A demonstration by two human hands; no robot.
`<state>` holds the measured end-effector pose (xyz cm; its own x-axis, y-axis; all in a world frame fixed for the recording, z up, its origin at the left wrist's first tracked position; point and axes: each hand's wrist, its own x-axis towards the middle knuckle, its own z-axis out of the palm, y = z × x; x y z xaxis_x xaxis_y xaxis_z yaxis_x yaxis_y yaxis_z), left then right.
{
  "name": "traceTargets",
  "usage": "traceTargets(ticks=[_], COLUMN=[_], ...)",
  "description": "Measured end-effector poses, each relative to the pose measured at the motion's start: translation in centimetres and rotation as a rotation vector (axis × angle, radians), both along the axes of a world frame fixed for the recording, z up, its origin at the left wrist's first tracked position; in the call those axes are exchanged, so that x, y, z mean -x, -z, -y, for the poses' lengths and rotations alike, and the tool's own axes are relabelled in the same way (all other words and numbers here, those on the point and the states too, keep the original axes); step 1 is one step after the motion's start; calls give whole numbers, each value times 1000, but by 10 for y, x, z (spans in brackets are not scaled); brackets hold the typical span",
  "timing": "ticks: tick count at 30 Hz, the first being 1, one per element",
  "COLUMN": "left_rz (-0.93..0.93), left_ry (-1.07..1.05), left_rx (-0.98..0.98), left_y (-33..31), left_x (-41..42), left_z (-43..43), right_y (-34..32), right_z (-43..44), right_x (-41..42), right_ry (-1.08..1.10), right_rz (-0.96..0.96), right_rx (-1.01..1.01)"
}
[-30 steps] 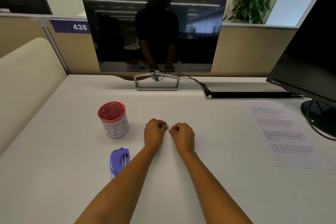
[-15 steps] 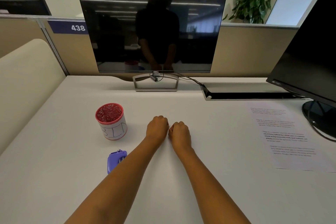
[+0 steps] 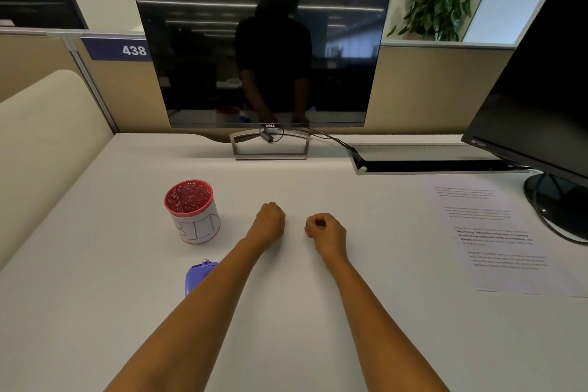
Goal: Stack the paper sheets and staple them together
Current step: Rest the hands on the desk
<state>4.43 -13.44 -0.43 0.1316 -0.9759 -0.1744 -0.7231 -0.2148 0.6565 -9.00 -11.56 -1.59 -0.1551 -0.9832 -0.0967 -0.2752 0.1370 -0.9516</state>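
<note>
While both fists rest clenched and empty on the desk [image 3: 95, 312], the stapler [image 3: 198, 275] lies nearest, half hidden beside the left forearm. Left hand [image 3: 269, 223], right hand [image 3: 326, 231]: apart. Paper sheets [image 3: 496, 239]: well to the right, long axis running away; the right hand is nearer.

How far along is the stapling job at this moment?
Nothing looks done. The printed sheets lie flat at the right of the desk, untouched. Left hand and right hand rest as empty fists. The purple stapler sits beside the left forearm. Stacking and stapling remain.
</note>
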Motion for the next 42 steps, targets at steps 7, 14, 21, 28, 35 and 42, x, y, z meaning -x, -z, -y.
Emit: traceTargets(ticks=[7,14,21,28,35,42], left_rz=[-19,116,406,575,6,-305], left_ry=[64,72,164,223,-146,-364], left_rx=[131,194,111,69,80,222], left_y=[7,6,-5,-3,-54,-99], left_x=[3,11,20,23,-12,-61], left_z=[-12,-7,0,-8,-20,-40], right_y=[1,1,-5,-11,-29,-69], right_z=[-1,-1,-2,-4,-7,-8], right_x=[0,2,3,6,0,-41], right_ry=[7,5,-13,29,77,-28], right_rz=[40,18,51,150,183,255], right_rx=[-2,-17,-38,-96,-68,19])
